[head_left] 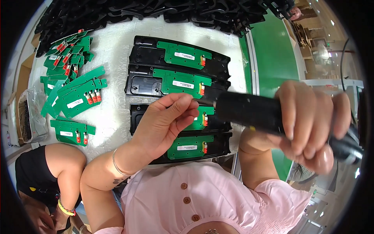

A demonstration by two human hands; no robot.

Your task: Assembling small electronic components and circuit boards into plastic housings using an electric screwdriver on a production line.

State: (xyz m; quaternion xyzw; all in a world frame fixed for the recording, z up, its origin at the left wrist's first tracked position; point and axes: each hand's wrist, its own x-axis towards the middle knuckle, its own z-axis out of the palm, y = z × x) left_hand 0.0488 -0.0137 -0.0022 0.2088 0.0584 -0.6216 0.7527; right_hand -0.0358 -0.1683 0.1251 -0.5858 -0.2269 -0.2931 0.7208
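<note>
My right hand is wrapped round a black electric screwdriver, held level above the work with its thin bit pointing left. My left hand is closed in a pinch at the tip of that bit; whatever lies between the fingertips is too small to make out. Beneath the hands, several black plastic housings lie in a column, each with a green circuit board carrying a white label and a red-and-white connector. My left hand and the screwdriver partly cover the third housing from the top.
Loose green circuit boards lie overlapping at the left of the white work surface. Dark plastic parts are heaped along the far edge. Another person's arm rests near the lower left. A green surface runs along the right.
</note>
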